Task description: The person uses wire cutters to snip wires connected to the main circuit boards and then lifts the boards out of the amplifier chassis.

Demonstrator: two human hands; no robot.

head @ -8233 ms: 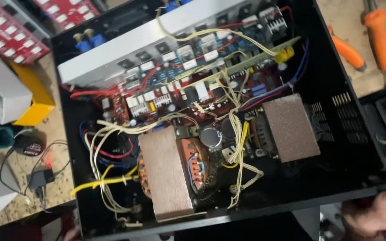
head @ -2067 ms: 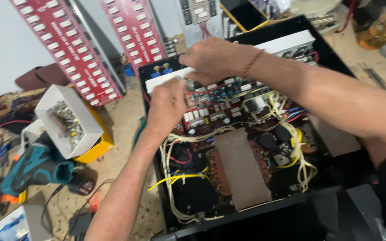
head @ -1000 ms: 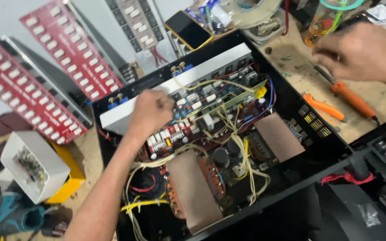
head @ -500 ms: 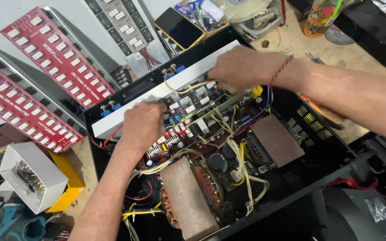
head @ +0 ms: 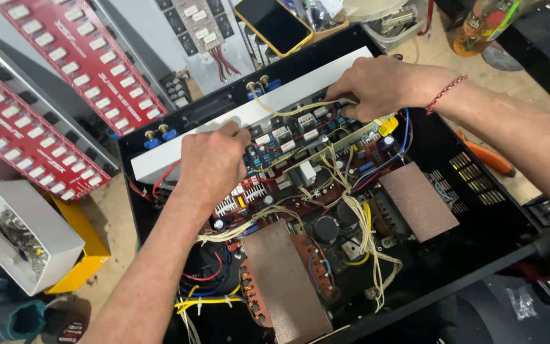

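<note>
Over on the far left there's a small white box (head: 23,232) with loose bits of hardware inside, sitting against a yellow box (head: 84,242), and above that a couple of long red circuit boards (head: 77,60) lie diagonally on the bench. Moving in, you get the open black amplifier chassis (head: 479,255) with a long white heatsink bar (head: 249,118) running across the back of it. The left hand (head: 214,162) is curled knuckles-up right at that bar, fingers bent down onto the edge of the red main board (head: 300,165); can't tell whether it's actually pinching anything under there. In front of it sits a big copper-topped transformer (head: 281,280), with bundles of cream wires (head: 358,216) snaking across the middle past two black capacitors (head: 335,226). The right hand (head: 377,86) is further along the same bar, fingers closed down tight around the cream wires where they meet the board near a yellow connector (head: 387,125); there's a red thread bracelet (head: 448,94) on that wrist. Right of that is a second, smaller transformer (head: 418,200), and outside the case an orange-handled tool (head: 488,158) lies on the wooden bench. A phone (head: 275,25) with a yellow edge rests up top.
</note>
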